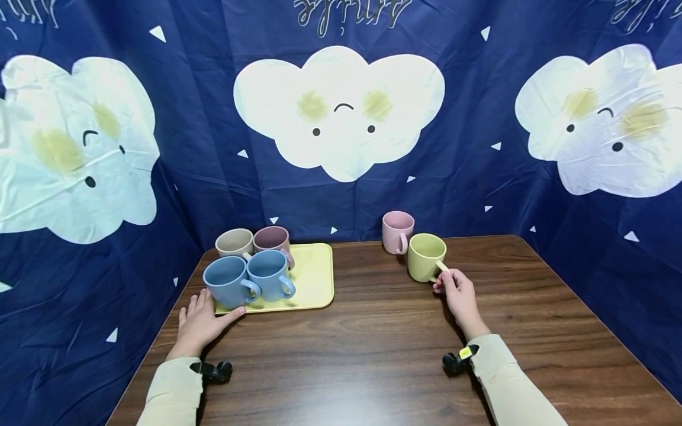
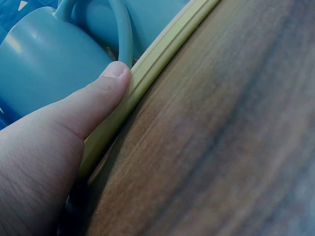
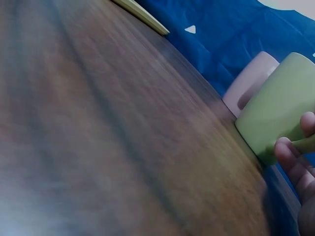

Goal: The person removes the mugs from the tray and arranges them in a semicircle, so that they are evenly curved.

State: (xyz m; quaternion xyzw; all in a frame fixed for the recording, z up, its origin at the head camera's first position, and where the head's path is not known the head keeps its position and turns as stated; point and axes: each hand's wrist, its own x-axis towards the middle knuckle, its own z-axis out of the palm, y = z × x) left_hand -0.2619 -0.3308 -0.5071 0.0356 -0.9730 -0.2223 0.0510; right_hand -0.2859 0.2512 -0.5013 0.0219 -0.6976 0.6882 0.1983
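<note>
My right hand (image 1: 459, 296) pinches the handle of a yellow-green mug (image 1: 426, 254), thumb and fingers meeting at the handle in the right wrist view. Just behind that mug, a pink mug (image 1: 397, 229) stands upright. At the front left corner of a yellow tray (image 1: 314, 275) is my left hand (image 1: 201, 322), fingers spread. Its thumb (image 2: 110, 81) lies along the tray's front rim, close to a blue mug (image 1: 225, 281). Beside it on the tray are a second blue mug (image 1: 269, 273), a beige mug (image 1: 234, 241) and a mauve mug (image 1: 273, 238), all upright.
The wooden table (image 1: 351, 361) ends at a dark blue curtain (image 1: 202, 177) with white clouds, which hangs along the back and both sides. On the tray, the mugs stand in its left part; its right part shows bare yellow surface.
</note>
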